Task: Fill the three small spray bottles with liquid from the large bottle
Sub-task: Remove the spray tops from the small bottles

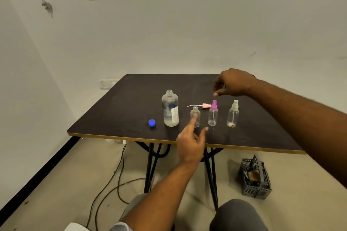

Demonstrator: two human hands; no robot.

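Observation:
The large clear bottle (170, 108) stands uncapped on the dark table (116, 110), a little liquid in its bottom. Its blue cap (151, 123) lies to its left. Three small bottles stand in a row to the right: an open one (195, 116), one with a purple spray top (213, 113), one with a white spray top (233, 114). A pink spray top with its tube (203, 105) lies behind the open bottle. My left hand (190, 144) reaches toward the open bottle, fingers spread, holding nothing. My right hand (231, 83) hovers above the purple-topped bottle, fingers loosely curled and empty.
A grey plastic basket (255, 180) sits on the floor under the table's right side. Cables (112, 180) trail across the floor on the left. The table's black legs (150, 165) stand close to my knees.

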